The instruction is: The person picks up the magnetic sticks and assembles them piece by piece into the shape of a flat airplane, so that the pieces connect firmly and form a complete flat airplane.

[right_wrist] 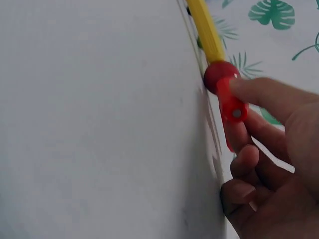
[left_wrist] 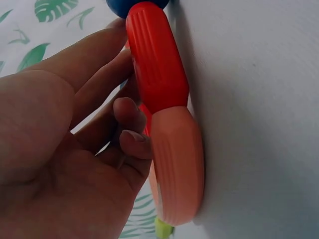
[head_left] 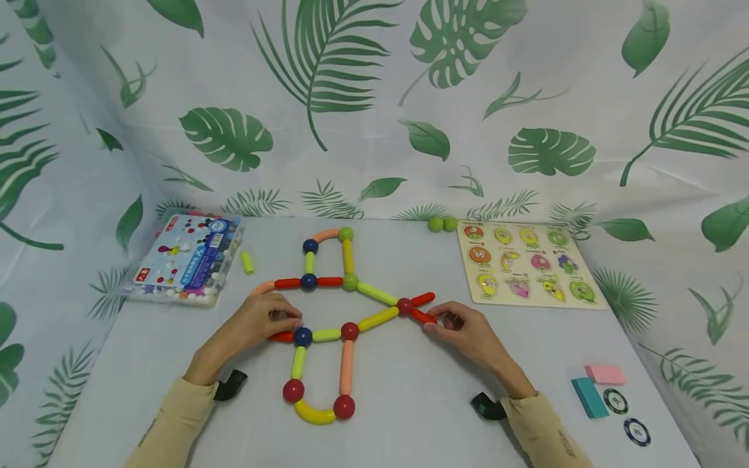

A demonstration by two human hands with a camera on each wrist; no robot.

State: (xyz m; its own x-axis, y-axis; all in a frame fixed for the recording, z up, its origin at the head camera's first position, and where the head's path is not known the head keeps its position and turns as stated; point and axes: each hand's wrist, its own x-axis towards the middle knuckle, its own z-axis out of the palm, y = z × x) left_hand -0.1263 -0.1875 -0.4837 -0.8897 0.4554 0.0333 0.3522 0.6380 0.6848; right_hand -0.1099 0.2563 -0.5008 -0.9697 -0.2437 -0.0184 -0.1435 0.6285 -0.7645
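Observation:
A flat figure of magnetic rods and balls lies on the white table. My left hand is inside its left end, thumb and index tips at the blue ball; whether they pinch it is hidden. In the left wrist view, a red rod and a curved salmon rod run past the loosely curled fingers. Off to the right, my right hand pinches a short red rod between thumb and finger. That rod joins a dark red ball, from which a second red rod also sticks out.
At the back left stands a plastic box of toy parts, with a loose yellow-green rod beside it. A fruit picture board and two green balls lie at the back right. Blocks and round chips are at the right edge.

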